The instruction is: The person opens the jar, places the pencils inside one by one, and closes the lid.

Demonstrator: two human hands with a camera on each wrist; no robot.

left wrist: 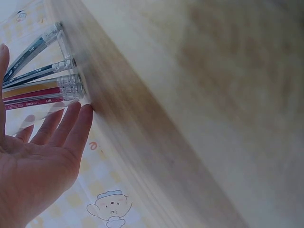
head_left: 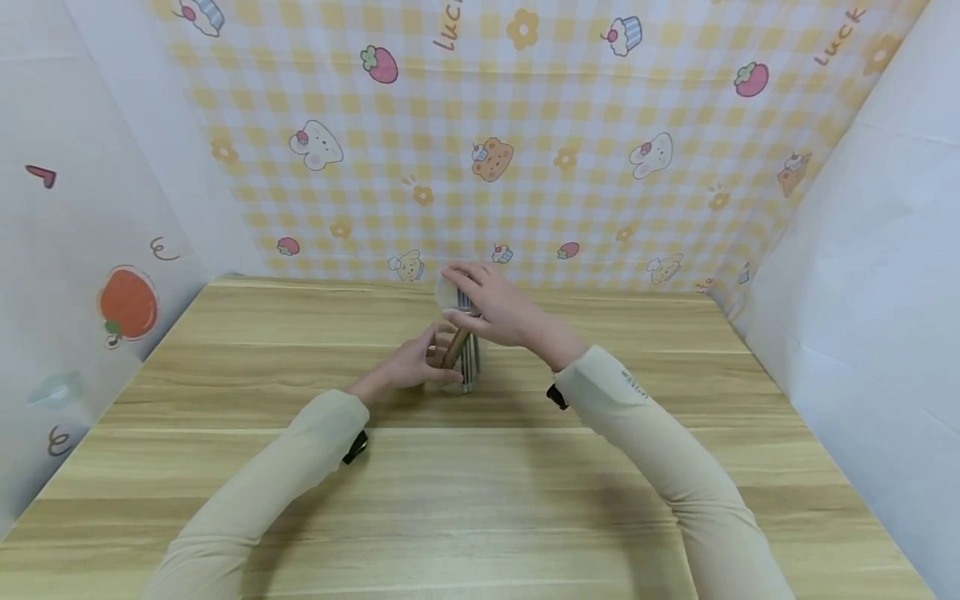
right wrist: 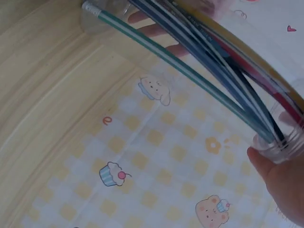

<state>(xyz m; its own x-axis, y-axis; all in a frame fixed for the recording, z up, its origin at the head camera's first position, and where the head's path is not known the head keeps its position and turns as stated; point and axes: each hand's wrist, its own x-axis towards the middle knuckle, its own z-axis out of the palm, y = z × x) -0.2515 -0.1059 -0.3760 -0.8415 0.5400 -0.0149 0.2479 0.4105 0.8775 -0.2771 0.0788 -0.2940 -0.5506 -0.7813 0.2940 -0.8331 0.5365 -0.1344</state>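
A clear plastic jar [head_left: 478, 360] stands upright on the table with several pencils [head_left: 467, 373] inside. Teal, dark blue, red and yellow pencils show through its wall in the right wrist view. My left hand [head_left: 408, 363] holds the jar low on its left side, fingers spread around the wall. At the top, my right hand [head_left: 508, 313] arches over the mouth and grips it, its thumb [right wrist: 260, 161] against the threaded neck [right wrist: 280, 151]. A pale, see-through round piece [head_left: 446, 293] shows beside the right fingers. The pencils' lower ends [left wrist: 71, 88] sit near the jar's base.
The wooden table [head_left: 480, 500] spreads around the jar. Close behind it rises a yellow checked cloth [head_left: 570, 200] with cartoon prints. White sheets [head_left: 885, 275] hang along the right and left sides. A black strap [head_left: 557, 397] is worn at the right wrist.
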